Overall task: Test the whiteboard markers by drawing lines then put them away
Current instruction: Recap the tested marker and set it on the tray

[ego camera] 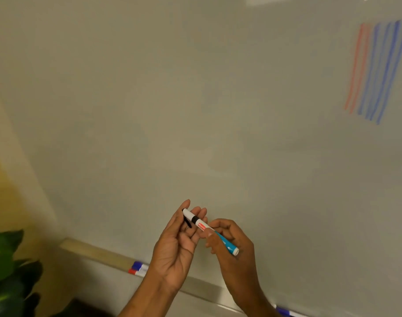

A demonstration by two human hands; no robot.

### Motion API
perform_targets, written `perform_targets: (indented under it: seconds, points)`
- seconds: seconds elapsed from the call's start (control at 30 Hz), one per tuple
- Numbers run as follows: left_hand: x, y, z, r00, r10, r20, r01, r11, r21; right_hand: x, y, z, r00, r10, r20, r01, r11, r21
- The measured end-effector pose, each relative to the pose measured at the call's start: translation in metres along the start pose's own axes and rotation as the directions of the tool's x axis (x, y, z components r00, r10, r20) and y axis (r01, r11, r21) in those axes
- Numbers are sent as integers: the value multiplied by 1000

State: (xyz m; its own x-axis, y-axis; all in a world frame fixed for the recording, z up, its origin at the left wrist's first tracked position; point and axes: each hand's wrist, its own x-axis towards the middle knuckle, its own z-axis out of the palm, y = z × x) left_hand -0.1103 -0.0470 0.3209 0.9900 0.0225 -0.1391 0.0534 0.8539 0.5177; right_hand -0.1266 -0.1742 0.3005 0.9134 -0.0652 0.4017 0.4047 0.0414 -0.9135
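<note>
A person stands close to a whiteboard (195, 110), with both hands raised low in the frame, at about 6 o'clock. Between them they hold one marker (202, 226), which slants from 10 o'clock down to 4 o'clock. The left hand (179, 239) pinches the capped end (188, 215) between thumb and fingers. The right hand's (232, 243) fingers wrap around the teal barrel.

The board shows no black line, so this marker probably has not been tested yet and the cap is likely about to come off, though the picture cannot rule out recapping. To do this step well, pull straight along the marker's length without twisting sideways. Hold the barrel steady and keep the cap in the left hand so it is ready to go back on.

At 2 o'clock the board shows red lines (356, 67) beside blue lines (387, 69), all slanted. The rest of the board is pale and glossy, with a light reflected at the top edge. A tray (99, 252) runs along the bottom of the board. It holds a red and a blue marker (137, 268) at 7 o'clock and another blue one (284, 311) at 5 o'clock. A leafy plant (8, 259) sits at 8 o'clock against a yellow wall (3, 191).
</note>
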Motion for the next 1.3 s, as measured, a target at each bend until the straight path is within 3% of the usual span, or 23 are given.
perform_targets:
  seconds: [0.27, 0.43, 0.67, 0.73, 0.8, 0.87, 0.93, 1.1, 1.3]
  points:
    - [-14, 31, -97, 958, 164, -235, -125, 977, 172, -34, 58, 57, 952, 191, 239, -136, 964, -228]
    - [-26, 32, -164, 909, 200, -366, -95, 953, 286, -65, 111, 91, 915, 249, 317, -84, 887, -453]
    - [-33, 35, -278, 830, 286, -479, 6, 854, 520, -112, 182, 129, 890, 256, 377, 15, 810, -587]
    - [-40, 36, -320, 800, 383, -462, 79, 696, 714, -122, 199, 138, 884, 263, 386, 29, 794, -608]
    - [-50, 36, -364, 798, 477, -369, 186, 388, 903, -133, 217, 146, 880, 264, 394, 46, 779, -625]
    - [-60, 34, -404, 816, 507, -276, 281, 68, 957, -144, 238, 155, 872, 273, 406, 62, 761, -646]
    - [-69, 32, -435, 832, 509, -219, 323, -124, 938, -156, 259, 163, 857, 287, 427, 86, 738, -669]
    - [-89, 28, -478, 852, 479, -212, 377, -279, 883, -185, 301, 181, 819, 319, 477, 126, 712, -691]
    - [-95, 26, -500, 855, 472, -213, 382, -298, 875, -199, 337, 207, 770, 376, 515, 176, 652, -738]
